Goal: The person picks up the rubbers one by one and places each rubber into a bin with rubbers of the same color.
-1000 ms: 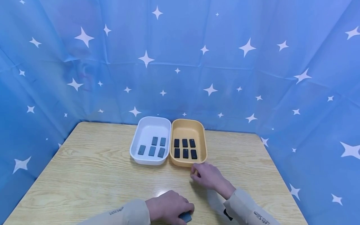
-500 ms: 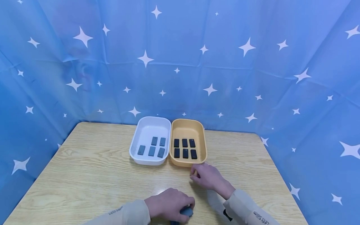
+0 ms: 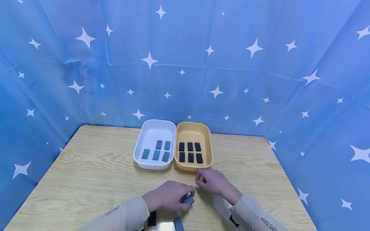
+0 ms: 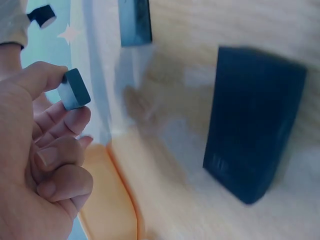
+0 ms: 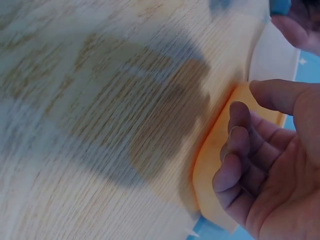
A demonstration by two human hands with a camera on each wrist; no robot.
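My left hand (image 3: pixel 167 196) pinches a small blue-grey rectangular block (image 4: pixel 74 90) between thumb and fingertips, lifted off the table. Below it on the wood lie a black rectangular block (image 3: pixel 152 219) and another blue-grey block (image 3: pixel 178 224). The left wrist view shows the dark block large and near. Close to the front right corner of the orange tray (image 3: pixel 189 168) is my right hand (image 3: pixel 216 181). Its fingers are loosely curled with nothing between them, as the right wrist view shows.
A white tray (image 3: pixel 153 166) stands left of the orange one, side by side. Several blue-grey blocks (image 3: pixel 156 155) lie in the white tray. Several black blocks (image 3: pixel 190 157) sit in two rows in the orange tray. A blue star-patterned curtain (image 3: pixel 185 80) hangs behind the wooden table.
My left hand has risen from the front of the table and moved forward with the blue-grey block, uncovering the blocks beneath. The right hand has stayed in place.
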